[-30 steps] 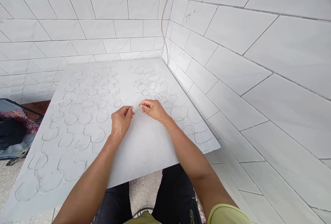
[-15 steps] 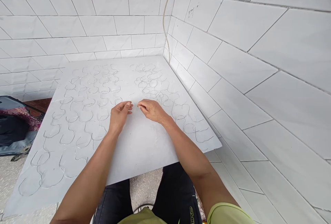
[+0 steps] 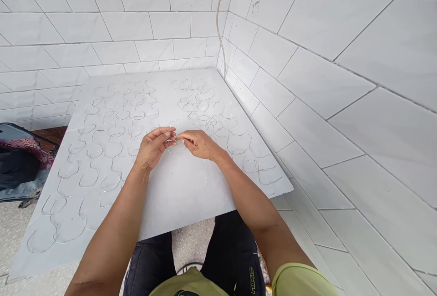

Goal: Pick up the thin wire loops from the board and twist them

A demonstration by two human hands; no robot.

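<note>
Over the middle of the white board, my left hand pinches a thin curved wire between thumb and fingers. My right hand is also closed in a pinch, its fingertips at the same wire and almost touching the left ones. A loop of the wire hangs just below the fingertips. Many bent wires lie in rows on the board's left side. More wires, some overlapping, are spread over the right side.
White tiled walls meet at the corner behind the board, and a pale cable hangs there. A dark bag-like bundle rests at the left. My legs are under the board's front edge.
My hands have come together, the left turning so its fingers point right. A curved wire now shows at the fingertips. The view has shifted slightly.
</note>
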